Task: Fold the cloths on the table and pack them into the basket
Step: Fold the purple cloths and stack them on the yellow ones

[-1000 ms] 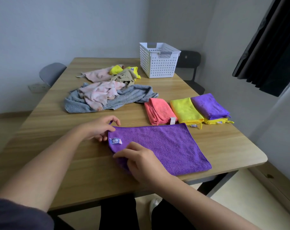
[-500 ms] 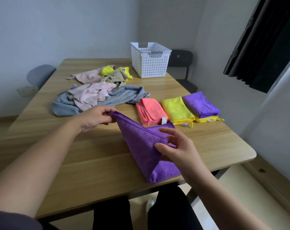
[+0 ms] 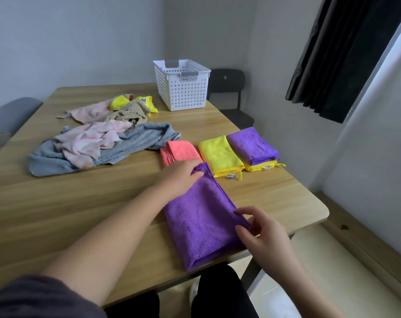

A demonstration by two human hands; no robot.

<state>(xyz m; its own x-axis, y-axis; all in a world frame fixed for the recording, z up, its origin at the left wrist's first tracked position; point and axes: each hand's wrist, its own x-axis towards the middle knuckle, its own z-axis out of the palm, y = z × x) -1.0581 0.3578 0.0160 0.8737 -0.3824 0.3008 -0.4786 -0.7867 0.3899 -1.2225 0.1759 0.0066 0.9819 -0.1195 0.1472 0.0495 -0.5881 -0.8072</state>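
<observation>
In the head view, the purple cloth (image 3: 201, 221) lies folded in a long band on the table (image 3: 57, 214), running from beside the folded pile down to the near edge in front of you. Your left hand (image 3: 178, 177) sits on its far corner, fingers (image 3: 192, 167) curled down over the cloth so that a small pucker of purple shows just past the fingertips (your thumb is hidden, so I cannot tell how it meets them). Your right hand (image 3: 266, 237) is at the cloth's near right corner: the forefinger (image 3: 243, 211) lies above the edge and the thumb (image 3: 240, 230) below it, the corner pinched between them, the other fingers loosely bent behind. The rest of the cloth lies flat between your two hands, its fold line along the left side. Just beyond your left hand lies a folded coral cloth (image 3: 178, 150), partly covered by your knuckles. Beside it to the right is a folded yellow cloth (image 3: 217, 154), then a small stack (image 3: 252, 145) of purple on yellow. A heap (image 3: 98, 138) of unfolded cloths sits further left, pink and tan and yellow over a grey towel. The white basket (image 3: 185, 92) stands at the far end of the table, well apart from both hands.
</observation>
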